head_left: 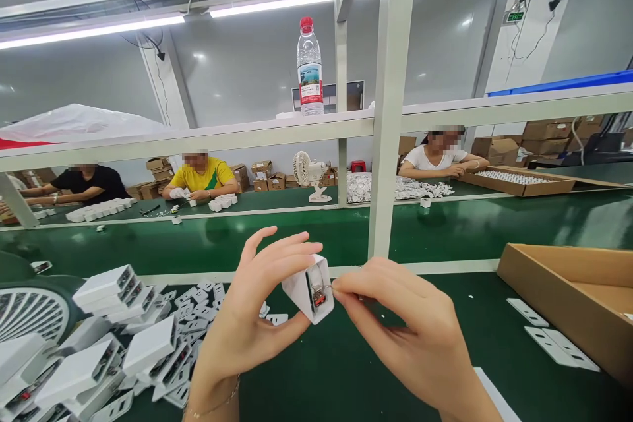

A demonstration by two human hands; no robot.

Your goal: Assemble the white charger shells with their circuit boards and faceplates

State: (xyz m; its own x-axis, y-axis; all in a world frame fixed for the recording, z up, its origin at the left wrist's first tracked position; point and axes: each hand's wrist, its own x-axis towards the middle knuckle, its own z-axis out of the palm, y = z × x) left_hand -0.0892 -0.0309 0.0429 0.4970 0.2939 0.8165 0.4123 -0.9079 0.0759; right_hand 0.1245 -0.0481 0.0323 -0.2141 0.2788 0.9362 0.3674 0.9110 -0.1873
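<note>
In the middle of the head view, my left hand grips a small white plastic housing between thumb and fingers. Its open end is turned to the right and toward me, showing metal parts and a red piece inside. My right hand pinches thumb and forefinger together right at that open end. Whatever sits between those fingertips is too small to make out. To the left, similar white housings lie in a heap, some with red and metal parts showing. Flat white plates with cut-outs are scattered beside them.
A cardboard box stands at right, with white plates near it. A green fan is at far left. Beyond the green conveyor, several people work. An upright post and a shelf holding a bottle rise ahead.
</note>
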